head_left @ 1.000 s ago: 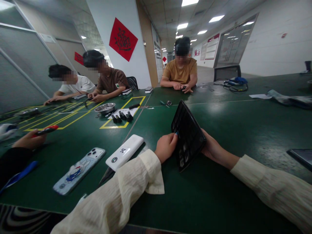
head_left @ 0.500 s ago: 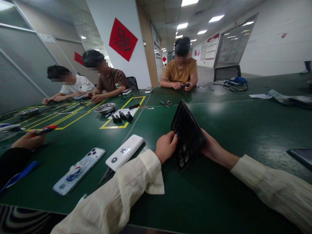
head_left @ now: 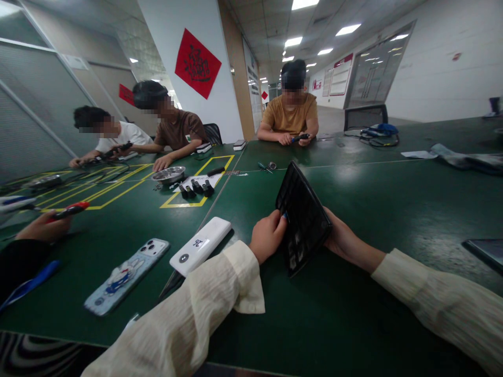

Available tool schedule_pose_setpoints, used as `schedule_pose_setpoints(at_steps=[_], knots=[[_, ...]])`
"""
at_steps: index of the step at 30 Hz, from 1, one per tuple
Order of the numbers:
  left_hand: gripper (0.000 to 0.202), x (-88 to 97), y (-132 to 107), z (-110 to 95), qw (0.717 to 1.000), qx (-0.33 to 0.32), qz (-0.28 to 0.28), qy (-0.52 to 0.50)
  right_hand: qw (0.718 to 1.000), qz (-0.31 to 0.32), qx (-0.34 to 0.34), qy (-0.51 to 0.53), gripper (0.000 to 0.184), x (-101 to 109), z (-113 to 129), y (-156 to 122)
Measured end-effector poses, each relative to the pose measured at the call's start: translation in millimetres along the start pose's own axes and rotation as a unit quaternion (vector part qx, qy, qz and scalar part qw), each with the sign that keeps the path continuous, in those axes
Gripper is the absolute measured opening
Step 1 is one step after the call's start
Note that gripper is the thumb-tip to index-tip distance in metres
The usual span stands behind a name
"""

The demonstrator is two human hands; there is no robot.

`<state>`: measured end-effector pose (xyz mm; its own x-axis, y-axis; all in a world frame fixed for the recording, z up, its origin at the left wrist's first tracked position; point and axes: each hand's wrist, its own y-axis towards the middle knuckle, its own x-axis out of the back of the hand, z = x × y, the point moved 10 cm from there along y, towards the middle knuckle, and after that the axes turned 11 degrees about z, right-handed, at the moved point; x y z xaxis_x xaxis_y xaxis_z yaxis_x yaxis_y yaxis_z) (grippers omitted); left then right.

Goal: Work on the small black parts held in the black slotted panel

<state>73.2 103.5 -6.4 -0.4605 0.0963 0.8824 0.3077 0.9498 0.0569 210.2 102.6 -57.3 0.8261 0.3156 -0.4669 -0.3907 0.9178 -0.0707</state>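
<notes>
Between my two hands a black tablet point(head_left: 301, 220) stands tilted above the green table, its dark, glossy face turned to the left. My left hand point(head_left: 268, 236) is closed at its left side, the thumb against the face; a small bit of blue shows by the thumb tip. My right hand point(head_left: 342, 240) grips the right edge from behind, with most of its fingers hidden by the tablet. To the left of my left forearm lie a white power bank point(head_left: 201, 245) marked 26 and a phone point(head_left: 126, 277) in a blue cartoon case.
A co-worker's hand point(head_left: 45, 228) holds a red-and-black tool at the left. Beyond are a metal bowl point(head_left: 170, 175), several black cylindrical parts point(head_left: 196, 187) and three seated people. A dark flat device point(head_left: 485, 254) lies at the right edge.
My hands and the tablet stay almost still. Across the table, the person in brown has moved a hand beside the metal bowl and raised a dark object in the other.
</notes>
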Motion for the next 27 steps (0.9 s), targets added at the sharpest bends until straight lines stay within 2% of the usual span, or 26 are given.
schedule_pose_setpoints(at_steps=[9,15,19,27], knots=[[0.024,-0.7,-1.4,0.8,1.000,0.006,0.006,-0.010,1.000,-0.014,-0.018,0.014,0.018,-1.7,0.8,-3.0],[0.037,-2.0,-0.2,1.4,1.000,0.007,0.015,-0.016,1.000,-0.016,-0.007,0.017,0.018,1.3,0.4,-1.7],[0.042,-3.4,1.0,-1.3,1.000,-0.009,0.014,-0.019,1.000,0.005,-0.002,-0.004,0.020,-2.6,2.2,-2.9],[0.026,-1.0,-2.0,-1.1,1.000,-0.006,0.002,-0.004,1.000,-0.004,0.011,0.001,0.021,2.2,1.6,0.0]])
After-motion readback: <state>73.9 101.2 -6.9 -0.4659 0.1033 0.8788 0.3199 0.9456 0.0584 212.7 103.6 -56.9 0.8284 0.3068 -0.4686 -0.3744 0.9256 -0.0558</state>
